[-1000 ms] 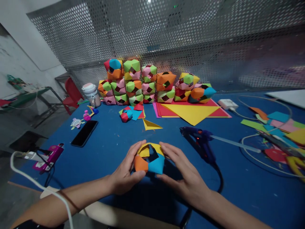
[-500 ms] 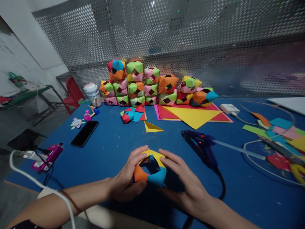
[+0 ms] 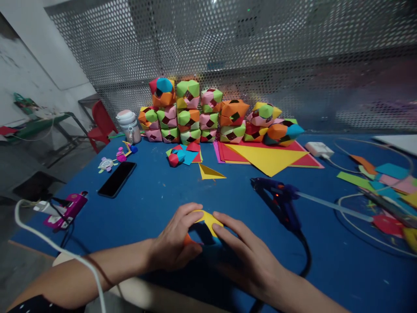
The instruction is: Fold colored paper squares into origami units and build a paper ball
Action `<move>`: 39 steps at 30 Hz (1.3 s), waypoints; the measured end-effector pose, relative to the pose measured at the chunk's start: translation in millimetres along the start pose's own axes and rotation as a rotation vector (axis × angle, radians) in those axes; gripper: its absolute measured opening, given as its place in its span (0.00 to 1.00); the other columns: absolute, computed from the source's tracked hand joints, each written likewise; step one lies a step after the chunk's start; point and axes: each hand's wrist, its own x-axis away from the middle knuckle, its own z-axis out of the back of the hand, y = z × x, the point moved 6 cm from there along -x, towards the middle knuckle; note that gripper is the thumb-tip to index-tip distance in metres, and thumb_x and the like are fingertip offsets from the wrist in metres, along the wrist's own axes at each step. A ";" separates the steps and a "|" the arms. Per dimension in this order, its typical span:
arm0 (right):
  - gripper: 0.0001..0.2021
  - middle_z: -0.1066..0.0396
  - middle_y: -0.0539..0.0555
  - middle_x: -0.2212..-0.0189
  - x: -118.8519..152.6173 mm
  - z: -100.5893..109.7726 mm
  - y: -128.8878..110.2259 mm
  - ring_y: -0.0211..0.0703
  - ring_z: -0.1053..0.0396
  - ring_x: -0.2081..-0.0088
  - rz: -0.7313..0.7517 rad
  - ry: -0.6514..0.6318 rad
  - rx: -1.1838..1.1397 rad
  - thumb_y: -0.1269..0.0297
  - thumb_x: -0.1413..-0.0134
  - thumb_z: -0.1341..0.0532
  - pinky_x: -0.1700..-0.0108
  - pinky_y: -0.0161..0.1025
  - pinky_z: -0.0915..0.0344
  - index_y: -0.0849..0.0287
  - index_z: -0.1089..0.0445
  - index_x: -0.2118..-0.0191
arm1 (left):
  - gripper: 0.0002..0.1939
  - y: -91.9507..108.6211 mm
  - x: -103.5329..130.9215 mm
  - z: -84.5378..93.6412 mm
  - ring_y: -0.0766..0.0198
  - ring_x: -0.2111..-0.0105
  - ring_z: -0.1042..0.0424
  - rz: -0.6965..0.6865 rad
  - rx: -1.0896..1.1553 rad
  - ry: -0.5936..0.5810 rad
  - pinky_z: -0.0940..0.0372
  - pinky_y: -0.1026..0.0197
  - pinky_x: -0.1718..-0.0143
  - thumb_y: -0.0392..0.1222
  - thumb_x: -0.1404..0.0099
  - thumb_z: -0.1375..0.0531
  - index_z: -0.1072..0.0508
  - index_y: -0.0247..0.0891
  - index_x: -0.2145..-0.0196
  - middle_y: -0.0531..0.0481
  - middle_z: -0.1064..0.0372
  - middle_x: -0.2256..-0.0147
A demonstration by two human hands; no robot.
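The left hand [image 3: 174, 239] and right hand [image 3: 250, 250] are curved around one paper shell [image 3: 207, 218], a hand on each flank, so it lies directly between them and neither is nearer. The left fingers rest along its far left edge, the left thumb by its orange side; the right fingertips press on the yellow panel. The right thumb is in shadow, and whether it touches I cannot tell. The shell is roundish with no clear long axis; its dark opening faces up and toward the wearer. Whether it rests on the bench [image 3: 146, 208] or is held just above is hidden.

Straight ahead, beyond the fingertips, lies a small yellow triangle [image 3: 211, 174], its length running left to right. The glue gun [image 3: 288, 204] lies on the right, nearer the right hand, nozzle pointing away and leftward. Well off to the left is the phone [image 3: 117, 179]. Farthest out, along the mesh [image 3: 195, 39], stand stacked paper balls [image 3: 189, 117]
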 end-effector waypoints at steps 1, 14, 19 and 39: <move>0.30 0.49 0.67 0.42 -0.2 0.1 0.3 0.52 0.48 0.40 -0.007 -0.007 0.002 0.73 0.46 0.45 0.46 0.47 0.38 0.65 0.53 0.38 | 0.28 0.1 -0.6 0.4 0.47 0.44 0.48 0.006 -0.007 -0.006 0.44 0.44 0.47 0.45 0.34 0.52 0.54 0.33 0.40 0.31 0.51 0.45; 0.31 0.46 0.66 0.43 -1.7 -0.6 7.2 0.52 0.45 0.42 -0.095 0.009 -0.031 0.71 0.47 0.42 0.47 0.50 0.36 0.61 0.52 0.39 | 0.32 -3.2 -9.7 0.0 0.48 0.42 0.50 0.122 0.194 -0.104 0.49 0.43 0.43 0.55 0.36 0.51 0.53 0.37 0.39 0.35 0.51 0.42; 0.29 0.41 0.64 0.45 -6.6 1.5 11.1 0.52 0.40 0.44 -0.169 0.064 -0.068 0.66 0.48 0.39 0.49 0.49 0.34 0.57 0.48 0.40 | 0.32 -16.3 -8.7 -4.3 0.50 0.42 0.48 0.402 0.335 -0.091 0.51 0.46 0.42 0.61 0.35 0.59 0.45 0.39 0.42 0.40 0.48 0.42; 0.23 0.36 0.58 0.48 -1.0 -6.1 41.6 0.49 0.36 0.47 -0.615 0.087 -0.386 0.59 0.49 0.38 0.50 0.46 0.33 0.54 0.38 0.46 | 0.30 -33.5 -8.8 -2.5 0.50 0.40 0.50 0.725 0.672 0.095 0.48 0.50 0.42 0.57 0.36 0.50 0.45 0.41 0.41 0.42 0.49 0.40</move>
